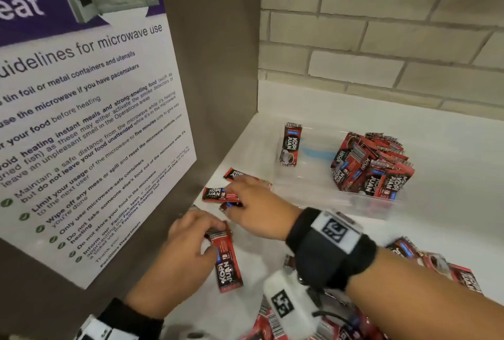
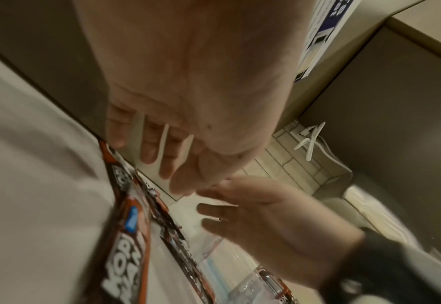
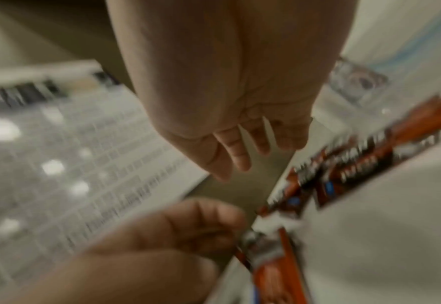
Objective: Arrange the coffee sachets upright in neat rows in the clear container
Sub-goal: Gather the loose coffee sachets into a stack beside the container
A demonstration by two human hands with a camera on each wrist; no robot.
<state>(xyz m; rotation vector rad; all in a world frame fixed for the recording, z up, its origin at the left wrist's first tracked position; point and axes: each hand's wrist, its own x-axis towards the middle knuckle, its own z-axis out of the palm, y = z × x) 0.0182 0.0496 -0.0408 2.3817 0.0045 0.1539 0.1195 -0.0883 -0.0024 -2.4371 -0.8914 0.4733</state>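
Observation:
The clear container (image 1: 308, 189) stands on the white counter. One red-and-black sachet (image 1: 290, 145) stands upright at its left end, and several more lie heaped (image 1: 373, 165) at its right end. My left hand (image 1: 196, 236) grips the top end of a sachet (image 1: 227, 260) near the brown panel; the right wrist view shows its curled fingers (image 3: 188, 230) on that sachet (image 3: 266, 257). My right hand (image 1: 245, 197) reaches left with straight fingers resting on loose sachets (image 1: 218, 193) that lie flat on the counter.
A brown panel with a microwave poster (image 1: 95, 121) closes the left side. A brick wall (image 1: 381, 39) runs behind the counter. More loose sachets lie at the front (image 1: 270, 323) and front right (image 1: 436, 263).

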